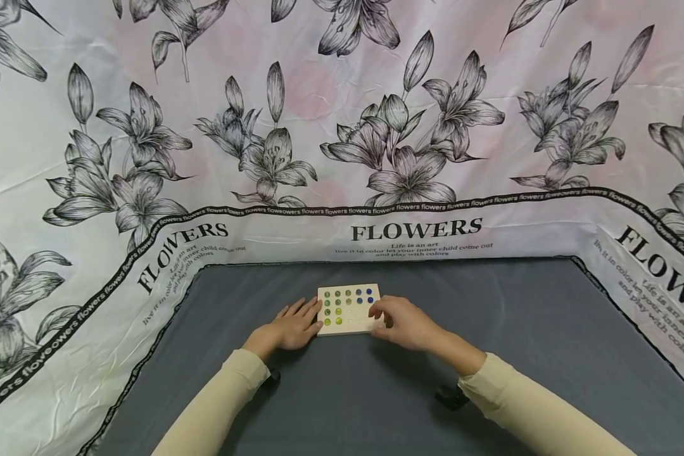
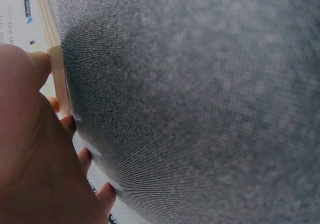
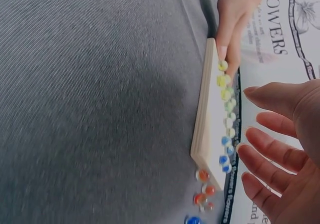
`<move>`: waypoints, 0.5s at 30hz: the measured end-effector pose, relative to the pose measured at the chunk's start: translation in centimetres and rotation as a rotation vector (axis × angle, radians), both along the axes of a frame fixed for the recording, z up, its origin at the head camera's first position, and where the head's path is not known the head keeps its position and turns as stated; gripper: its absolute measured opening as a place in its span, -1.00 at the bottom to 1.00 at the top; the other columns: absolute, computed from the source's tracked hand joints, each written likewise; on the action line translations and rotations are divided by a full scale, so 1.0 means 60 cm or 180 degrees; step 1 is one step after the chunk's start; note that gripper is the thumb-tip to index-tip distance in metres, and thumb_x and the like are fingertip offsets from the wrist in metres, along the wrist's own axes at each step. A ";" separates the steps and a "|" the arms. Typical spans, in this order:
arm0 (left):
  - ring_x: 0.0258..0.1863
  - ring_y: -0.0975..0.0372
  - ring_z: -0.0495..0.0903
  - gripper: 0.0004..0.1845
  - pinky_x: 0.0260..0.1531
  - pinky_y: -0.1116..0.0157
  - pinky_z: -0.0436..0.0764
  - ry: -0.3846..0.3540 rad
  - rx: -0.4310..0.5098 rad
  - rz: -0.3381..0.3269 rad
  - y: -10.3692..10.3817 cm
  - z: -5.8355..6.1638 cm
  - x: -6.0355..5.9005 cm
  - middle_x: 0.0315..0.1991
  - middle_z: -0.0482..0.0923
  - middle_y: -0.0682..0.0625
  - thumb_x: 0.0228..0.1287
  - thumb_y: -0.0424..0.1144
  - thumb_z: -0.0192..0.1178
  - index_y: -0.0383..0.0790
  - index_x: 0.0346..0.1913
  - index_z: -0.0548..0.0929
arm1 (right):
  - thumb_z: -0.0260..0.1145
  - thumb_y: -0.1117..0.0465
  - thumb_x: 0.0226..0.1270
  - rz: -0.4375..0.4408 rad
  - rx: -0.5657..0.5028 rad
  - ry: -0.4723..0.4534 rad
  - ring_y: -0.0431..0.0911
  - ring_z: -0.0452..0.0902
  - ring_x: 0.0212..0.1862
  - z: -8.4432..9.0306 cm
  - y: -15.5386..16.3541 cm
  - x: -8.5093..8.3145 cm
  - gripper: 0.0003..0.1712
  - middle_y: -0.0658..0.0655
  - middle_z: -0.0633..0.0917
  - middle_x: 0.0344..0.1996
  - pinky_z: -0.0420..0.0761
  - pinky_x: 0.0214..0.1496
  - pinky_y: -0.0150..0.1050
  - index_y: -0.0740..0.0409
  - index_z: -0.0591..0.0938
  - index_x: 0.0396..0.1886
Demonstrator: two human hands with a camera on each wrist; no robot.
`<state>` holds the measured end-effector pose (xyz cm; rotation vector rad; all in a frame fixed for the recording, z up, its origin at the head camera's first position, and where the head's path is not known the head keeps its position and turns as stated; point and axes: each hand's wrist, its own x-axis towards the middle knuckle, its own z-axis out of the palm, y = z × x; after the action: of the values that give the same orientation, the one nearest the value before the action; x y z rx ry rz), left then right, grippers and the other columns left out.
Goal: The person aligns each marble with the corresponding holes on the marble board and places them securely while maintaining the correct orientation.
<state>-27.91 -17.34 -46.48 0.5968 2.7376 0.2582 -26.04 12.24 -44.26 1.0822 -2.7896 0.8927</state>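
A small wooden board (image 1: 348, 310) lies flat on the grey cloth (image 1: 490, 354) of the table, near the middle of its far edge, with glass marbles (image 1: 337, 312) seated in rows of shallow dimples: green and yellow toward the left side, blue (image 1: 369, 295) at the far right corner, and several dimples bare on the right. The left hand (image 1: 292, 326) rests flat beside the board, fingers straight and fingertips (image 3: 222, 52) pressed against its left edge. The right hand (image 1: 406, 322) hovers at the right edge with fingers spread and relaxed; whether a marble is pinched beneath the fingertips cannot be told from the head view, though the right wrist view shows the fingers (image 3: 265, 151) apart and holding nothing. Loose red marbles (image 3: 202, 186) and a blue one (image 3: 192, 220) lie on the cloth just beside the board's right edge. The board appears stiff, light and thin, apt to slide on the cloth unless steadied at an edge, and best taken by its two side edges and kept level. The marbles are judged hard, smooth and slippery, quick to roll once out of a dimple; each is best taken by a fingertip pinch across its widest part.
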 end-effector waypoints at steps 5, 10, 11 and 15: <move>0.64 -0.05 -0.14 -0.34 0.55 -0.16 -0.08 -0.0006 -0.0005 -0.0005 0.003 0.000 0.002 0.68 -0.13 -0.03 0.71 0.08 -0.28 -0.09 0.68 -0.03 | 0.52 0.28 0.26 -0.0083 -0.0024 0.0033 0.02 0.61 -0.18 0.002 0.030 0.000 -0.67 0.15 0.68 -0.19 0.60 -0.16 -0.15 0.26 0.72 -0.01; 0.65 -0.05 -0.16 -0.34 0.55 -0.15 -0.10 -0.0008 -0.0005 -0.0003 0.001 -0.001 0.000 0.68 -0.14 -0.04 0.71 0.07 -0.29 -0.10 0.68 -0.04 | 0.53 0.28 0.26 -0.0210 -0.0031 -0.0028 0.07 0.62 -0.13 0.005 0.062 -0.003 -0.65 0.17 0.68 -0.14 0.64 -0.11 -0.05 0.25 0.71 0.02; 0.65 -0.06 -0.17 -0.34 0.55 -0.15 -0.11 -0.0017 0.0002 -0.0008 0.001 -0.001 0.000 0.68 -0.15 -0.05 0.71 0.07 -0.30 -0.11 0.68 -0.04 | 0.53 0.29 0.26 -0.0225 -0.0042 -0.0028 0.08 0.62 -0.13 0.006 0.069 -0.003 -0.65 0.18 0.68 -0.14 0.65 -0.11 -0.02 0.25 0.71 0.02; 0.64 -0.07 -0.17 -0.34 0.55 -0.15 -0.12 -0.0006 -0.0003 -0.0030 -0.002 -0.002 0.000 0.68 -0.15 -0.08 0.71 0.04 -0.29 -0.14 0.68 -0.04 | 0.53 0.31 0.26 -0.0276 -0.0062 0.0029 0.07 0.61 -0.14 0.007 0.091 -0.007 -0.66 0.20 0.69 -0.11 0.64 -0.09 0.05 0.27 0.70 0.01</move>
<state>-27.94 -17.46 -46.62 0.6089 2.7323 0.2551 -26.49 17.73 -43.87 0.9519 -2.7900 0.9015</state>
